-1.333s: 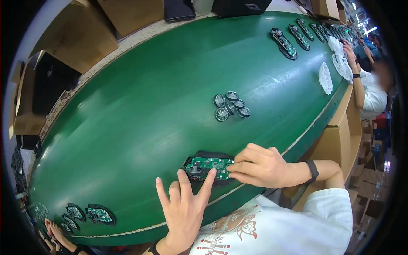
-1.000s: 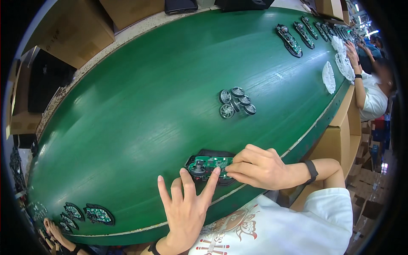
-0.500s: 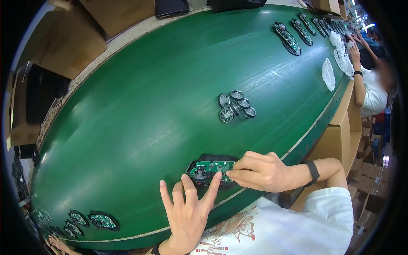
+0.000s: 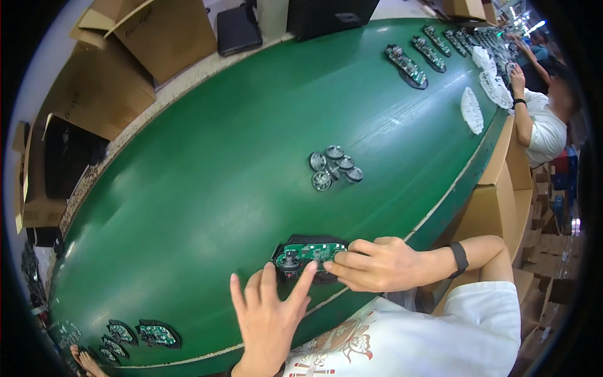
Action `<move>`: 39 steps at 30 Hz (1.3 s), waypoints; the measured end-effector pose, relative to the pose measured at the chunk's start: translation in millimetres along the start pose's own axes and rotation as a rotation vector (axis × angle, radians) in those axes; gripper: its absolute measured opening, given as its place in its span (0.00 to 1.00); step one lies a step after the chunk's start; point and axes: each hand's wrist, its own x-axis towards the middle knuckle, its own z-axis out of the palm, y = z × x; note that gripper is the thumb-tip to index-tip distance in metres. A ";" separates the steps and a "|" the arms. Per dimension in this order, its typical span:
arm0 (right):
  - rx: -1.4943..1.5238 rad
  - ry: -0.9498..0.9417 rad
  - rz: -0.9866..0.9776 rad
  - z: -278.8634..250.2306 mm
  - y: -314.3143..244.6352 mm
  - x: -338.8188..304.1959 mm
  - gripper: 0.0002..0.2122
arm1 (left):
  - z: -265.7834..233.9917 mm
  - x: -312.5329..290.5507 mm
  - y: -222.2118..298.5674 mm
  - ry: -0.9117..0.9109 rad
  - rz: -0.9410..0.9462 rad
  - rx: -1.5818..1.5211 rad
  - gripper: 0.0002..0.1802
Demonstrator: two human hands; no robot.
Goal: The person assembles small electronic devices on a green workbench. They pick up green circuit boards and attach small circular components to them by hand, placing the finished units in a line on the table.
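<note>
circuit board (image 4: pixel 320 249) in its black shell (image 4: pixel 311 239) is lying before us, by the near edge of a long green work surface (image 4: pixel 232 169). farther out, spoked wheels (image 4: pixel 335 168) are sitting clustered; cardboard boxes (image 4: pixel 103 91) are standing along the far side, and a co-worker (image 4: pixel 545 135) is working to our right. we are seeing a green board dotted with small pale parts, a dark round wheel (image 4: pixel 289 261) near its left end. our left hand (image 4: pixel 267 320) is spreading its fingers wide, gripping nothing, its thumb resting on the board. our right hand (image 4: pixel 383 267) is bunching its fingers at the right end; whether they are pinching anything, we cannot tell.
</note>
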 end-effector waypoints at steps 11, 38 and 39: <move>0.028 -0.153 0.331 -92.3 31.9 -65.7 0.15 | -78.1 -74.4 -35.8 0.119 -0.557 0.120 0.43; 0.198 -0.107 0.617 -72.5 77.1 24.1 0.36 | -55.8 -150.8 -74.0 0.271 -0.649 0.045 0.37; 0.188 -0.093 0.599 -67.4 74.9 28.9 0.35 | -55.7 -145.1 -71.9 0.273 -0.614 0.038 0.37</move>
